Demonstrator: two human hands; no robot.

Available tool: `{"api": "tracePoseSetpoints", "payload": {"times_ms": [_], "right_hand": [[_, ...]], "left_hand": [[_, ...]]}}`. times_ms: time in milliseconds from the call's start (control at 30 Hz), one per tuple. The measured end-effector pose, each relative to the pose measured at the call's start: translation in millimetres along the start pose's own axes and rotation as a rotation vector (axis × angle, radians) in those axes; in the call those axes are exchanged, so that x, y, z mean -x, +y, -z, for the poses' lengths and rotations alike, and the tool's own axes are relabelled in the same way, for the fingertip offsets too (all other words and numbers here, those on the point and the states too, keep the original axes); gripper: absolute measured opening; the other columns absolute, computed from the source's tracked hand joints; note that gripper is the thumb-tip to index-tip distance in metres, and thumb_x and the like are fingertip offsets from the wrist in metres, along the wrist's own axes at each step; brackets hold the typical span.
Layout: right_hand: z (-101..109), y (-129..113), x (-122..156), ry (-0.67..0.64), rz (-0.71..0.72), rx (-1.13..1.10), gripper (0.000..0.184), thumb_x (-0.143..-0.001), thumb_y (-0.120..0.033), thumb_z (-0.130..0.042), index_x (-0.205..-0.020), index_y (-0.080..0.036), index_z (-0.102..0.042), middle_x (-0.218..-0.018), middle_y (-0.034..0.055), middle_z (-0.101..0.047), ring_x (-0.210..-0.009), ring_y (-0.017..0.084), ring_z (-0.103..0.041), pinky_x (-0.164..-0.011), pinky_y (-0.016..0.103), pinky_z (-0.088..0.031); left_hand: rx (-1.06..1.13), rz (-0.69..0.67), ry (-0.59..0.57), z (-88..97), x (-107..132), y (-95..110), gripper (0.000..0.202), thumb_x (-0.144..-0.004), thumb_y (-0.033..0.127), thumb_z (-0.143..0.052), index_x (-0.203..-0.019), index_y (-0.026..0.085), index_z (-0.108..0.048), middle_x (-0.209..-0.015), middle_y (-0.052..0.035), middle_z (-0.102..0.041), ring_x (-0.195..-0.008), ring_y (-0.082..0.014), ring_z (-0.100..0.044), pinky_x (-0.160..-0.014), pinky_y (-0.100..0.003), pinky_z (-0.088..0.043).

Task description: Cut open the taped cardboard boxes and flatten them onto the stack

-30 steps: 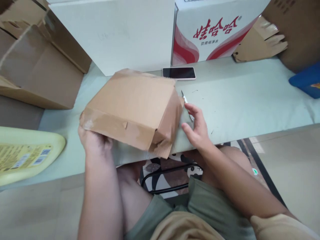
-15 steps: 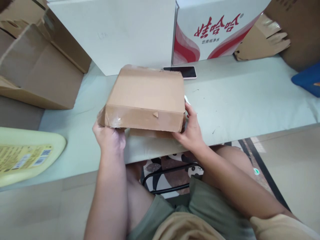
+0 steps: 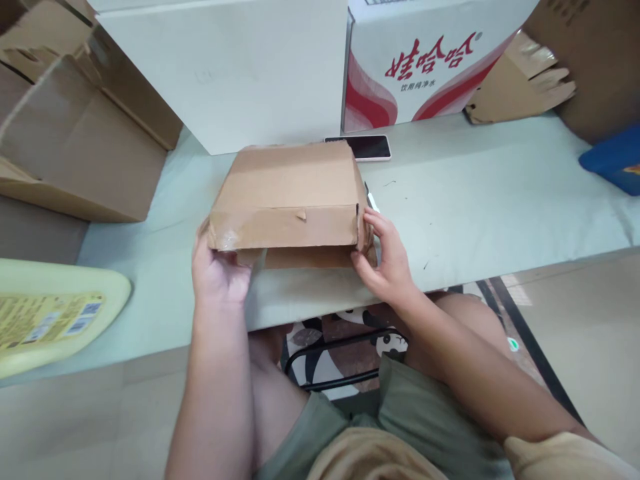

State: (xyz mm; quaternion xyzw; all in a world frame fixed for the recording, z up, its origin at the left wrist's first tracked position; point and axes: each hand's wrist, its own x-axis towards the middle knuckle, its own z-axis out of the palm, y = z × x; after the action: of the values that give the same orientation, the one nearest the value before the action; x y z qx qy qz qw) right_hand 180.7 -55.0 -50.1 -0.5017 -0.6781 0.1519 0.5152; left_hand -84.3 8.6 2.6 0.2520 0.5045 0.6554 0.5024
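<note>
A brown cardboard box is held between my two hands above the pale green tablecloth, its front side facing me with a small torn flap. Clear tape shines on its left front corner. My left hand grips that corner from the left and below, some of its fingers hidden under the cardboard. At the right front corner, my right hand pinches the side with thumb in front and fingers along the edge. A dark gap shows beneath the front side. Just past my right fingers lies a thin white object, mostly hidden.
A phone lies behind the box, before a large white box and a white-and-red carton. Open cardboard boxes stand at left, with a yellow-green bottle nearer me. A blue object is at far right.
The box has tilted and turned slightly, so its right side shows more and its front edge sits a little higher. Both hands have shifted with it and keep hold.
</note>
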Motion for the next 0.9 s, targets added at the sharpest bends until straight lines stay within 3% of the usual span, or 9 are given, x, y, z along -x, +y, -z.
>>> {"api": "tracePoseSetpoints", "payload": {"times_ms": [100, 200, 367, 467, 600, 700, 800, 900], "right_hand": [[0.3, 4.2, -2.5, 0.026, -0.065, 0.000, 0.067, -0.090, -0.026, -0.067, -0.154, -0.030, -0.046, -0.152, 0.0148, -0.057, -0.146, 0.035, -0.055, -0.118, 0.061, -0.054], [3.9, 8.1, -4.4, 0.082, -0.161, -0.038, 0.055, -0.095, -0.024, -0.062, -0.149, -0.030, -0.052, -0.143, 0.0134, -0.062, -0.138, 0.034, -0.060, -0.116, 0.061, -0.054], [10.2, 5.6, -9.2, 0.173, -0.103, -0.116, 0.035, -0.105, -0.021, -0.048, -0.131, -0.032, -0.068, -0.123, 0.0069, -0.074, -0.119, 0.027, -0.072, -0.107, 0.053, -0.060], [11.1, 1.8, -11.4, 0.174, -0.011, -0.172, 0.033, -0.107, -0.021, -0.049, -0.126, -0.035, -0.072, -0.121, 0.0050, -0.077, -0.116, 0.025, -0.074, -0.103, 0.049, -0.063], [10.1, -1.6, -11.9, 0.158, 0.040, -0.231, 0.022, -0.109, -0.029, -0.053, -0.113, -0.033, -0.074, -0.111, 0.0049, -0.078, -0.116, 0.026, -0.076, -0.105, 0.052, -0.063], [10.1, -2.9, -12.0, 0.155, 0.057, -0.253, 0.018, -0.108, -0.037, -0.055, -0.103, -0.030, -0.071, -0.100, 0.0042, -0.077, -0.110, 0.026, -0.078, -0.106, 0.055, -0.064], [13.5, -3.9, -12.7, 0.122, 0.143, -0.293, 0.014, -0.106, -0.035, -0.059, -0.101, -0.029, -0.071, -0.098, 0.0039, -0.074, -0.104, 0.024, -0.076, -0.106, 0.052, -0.063], [20.2, -4.7, -13.1, -0.017, 0.167, -0.305, 0.019, -0.102, -0.045, -0.063, -0.101, -0.028, -0.072, -0.102, 0.0068, -0.070, -0.101, 0.025, -0.071, -0.098, 0.048, -0.062]], "left_hand": [[0.070, 0.080, -0.097, 5.8, 8.2, 9.2, 0.045, -0.060, 0.045, -0.079, -0.100, 0.025, -0.075, -0.106, -0.0073, -0.075, -0.092, -0.0264, -0.069, -0.056, -0.030, -0.052], [0.049, 0.140, -0.150, 8.7, 12.8, 14.6, 0.061, -0.060, 0.057, -0.081, -0.110, 0.023, -0.074, -0.108, -0.0102, -0.076, -0.096, -0.0311, -0.070, -0.055, -0.033, -0.052], [0.014, 0.261, -0.111, 9.5, 9.0, 15.9, 0.072, -0.051, 0.063, -0.087, -0.107, 0.021, -0.070, -0.103, -0.0110, -0.078, -0.108, -0.0385, -0.075, -0.080, -0.043, -0.065], [0.039, 0.223, -0.125, 9.6, 6.4, 17.3, 0.075, -0.049, 0.061, -0.089, -0.109, 0.021, -0.068, -0.106, -0.0124, -0.079, -0.118, -0.0423, -0.074, -0.093, -0.050, -0.064], [0.104, 0.120, -0.084, 9.7, 7.4, 19.5, 0.074, -0.046, 0.054, -0.093, -0.107, 0.022, -0.069, -0.104, -0.0061, -0.079, -0.126, -0.0380, -0.071, -0.106, -0.049, -0.061], [0.117, 0.066, -0.098, 11.1, 9.2, 20.4, 0.062, -0.053, 0.054, -0.089, -0.105, 0.025, -0.069, -0.109, -0.0014, -0.080, -0.126, -0.0319, -0.071, -0.110, -0.046, -0.059], [0.097, 0.107, -0.107, 14.9, 8.8, 22.2, 0.059, -0.057, 0.056, -0.083, -0.105, 0.024, -0.071, -0.104, -0.0008, -0.082, -0.109, -0.0300, -0.076, -0.103, -0.046, -0.062], [0.021, 0.239, -0.010, 18.9, 8.5, 26.9, 0.058, -0.051, 0.050, -0.085, -0.099, 0.020, -0.074, -0.086, -0.0040, -0.082, -0.079, -0.0269, -0.077, -0.075, -0.038, -0.067]]}}
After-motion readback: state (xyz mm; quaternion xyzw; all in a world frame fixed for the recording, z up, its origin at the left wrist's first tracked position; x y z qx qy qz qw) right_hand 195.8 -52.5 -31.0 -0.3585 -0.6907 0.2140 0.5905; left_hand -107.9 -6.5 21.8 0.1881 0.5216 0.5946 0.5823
